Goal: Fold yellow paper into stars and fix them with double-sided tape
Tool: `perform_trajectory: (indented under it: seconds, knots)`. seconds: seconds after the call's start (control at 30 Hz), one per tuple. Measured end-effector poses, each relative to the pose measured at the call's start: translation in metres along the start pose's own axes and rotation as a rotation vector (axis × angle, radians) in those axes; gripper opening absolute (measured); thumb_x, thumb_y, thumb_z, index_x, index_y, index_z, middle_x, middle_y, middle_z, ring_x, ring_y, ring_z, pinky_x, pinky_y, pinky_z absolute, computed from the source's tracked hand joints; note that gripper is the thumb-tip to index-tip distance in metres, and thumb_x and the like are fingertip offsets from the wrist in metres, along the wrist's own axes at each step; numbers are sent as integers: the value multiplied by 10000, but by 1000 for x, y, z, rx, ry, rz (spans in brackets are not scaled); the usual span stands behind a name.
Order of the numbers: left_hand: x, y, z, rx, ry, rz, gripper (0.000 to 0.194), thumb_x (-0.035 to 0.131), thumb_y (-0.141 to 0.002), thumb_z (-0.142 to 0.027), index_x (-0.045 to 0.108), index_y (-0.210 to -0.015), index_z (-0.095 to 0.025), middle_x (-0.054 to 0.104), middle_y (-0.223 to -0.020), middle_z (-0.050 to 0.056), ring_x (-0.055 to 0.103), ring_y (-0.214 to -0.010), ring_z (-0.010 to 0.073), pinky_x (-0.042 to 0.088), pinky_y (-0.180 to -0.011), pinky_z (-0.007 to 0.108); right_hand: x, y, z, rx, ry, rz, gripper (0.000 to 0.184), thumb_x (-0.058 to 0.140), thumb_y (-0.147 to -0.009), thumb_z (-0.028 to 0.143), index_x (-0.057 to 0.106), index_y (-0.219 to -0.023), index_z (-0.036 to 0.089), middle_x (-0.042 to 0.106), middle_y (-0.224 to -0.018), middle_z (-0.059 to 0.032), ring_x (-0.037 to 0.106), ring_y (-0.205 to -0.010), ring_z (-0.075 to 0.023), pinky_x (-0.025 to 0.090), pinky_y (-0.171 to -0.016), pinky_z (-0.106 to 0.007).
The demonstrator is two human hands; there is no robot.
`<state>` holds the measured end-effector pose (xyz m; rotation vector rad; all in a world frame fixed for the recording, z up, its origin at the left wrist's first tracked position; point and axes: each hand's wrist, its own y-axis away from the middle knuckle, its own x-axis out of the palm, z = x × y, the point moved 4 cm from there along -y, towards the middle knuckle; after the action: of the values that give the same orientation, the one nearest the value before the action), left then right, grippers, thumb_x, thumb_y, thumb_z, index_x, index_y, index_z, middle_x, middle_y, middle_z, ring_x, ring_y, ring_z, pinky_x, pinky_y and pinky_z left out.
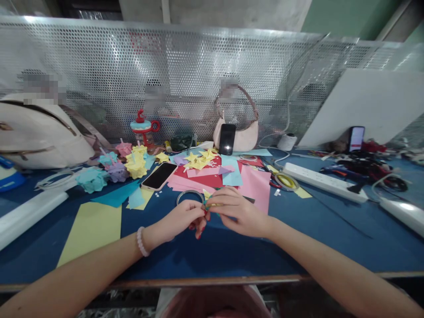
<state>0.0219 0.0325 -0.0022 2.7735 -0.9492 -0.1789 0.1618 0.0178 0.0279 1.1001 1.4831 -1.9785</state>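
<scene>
My left hand and my right hand meet over the middle of the blue table. Both pinch a small folded piece of coloured paper, teal and yellow, mostly hidden by the fingers. A bead bracelet sits on my left wrist. A clear tape ring lies just behind the left hand. Pink, red and light blue paper sheets lie right behind my hands.
A phone lies face up left of the sheets. Folded paper flowers and yellow stars are further back. Yellow-green paper lies left. A white power strip, tape roll and cables sit right. Bags lean against the mesh wall.
</scene>
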Motion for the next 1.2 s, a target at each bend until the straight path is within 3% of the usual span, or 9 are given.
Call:
perform_trajectory:
  seconds: [0.4,0.63,0.83,1.03,1.2]
  knots:
    - [0,1,-3,68,-51,28,135,395,-696,-169,517,-645,-142,516,-444,-52,496,-384,63,266,-414,183,-3,-1,-1,69,-59,-49,307,417,-803,51,582,-1025,183,631,-1032,-80,519,-1017,-179,433,-889,-397]
    - [0,0,-2,80,-50,73,146,402,-711,-155,535,-655,-136,539,-466,-41,513,-407,66,289,-430,175,-3,1,1,34,111,-32,225,464,-832,107,599,-995,183,646,-996,-61,504,-1028,-178,413,-879,-378]
    - [4,3,-2,-56,111,32,150,462,-693,-223,548,-614,-129,518,-460,-32,489,-387,75,315,-409,185,-2,2,6,-23,295,-94,173,490,-842,137,597,-971,179,673,-901,-36,546,-977,-164,337,-940,-393]
    - [7,4,4,-194,262,47,89,508,-638,-201,552,-606,-129,525,-487,-31,463,-397,60,360,-422,178,7,3,12,-52,349,-96,135,499,-842,157,591,-941,169,681,-866,-37,565,-920,-177,314,-924,-414]
    - [5,3,7,-234,265,25,114,523,-642,-228,562,-615,-125,540,-502,-21,470,-407,66,344,-410,173,9,2,8,11,307,-84,117,498,-838,167,600,-887,194,678,-847,-20,566,-895,-169,324,-908,-406]
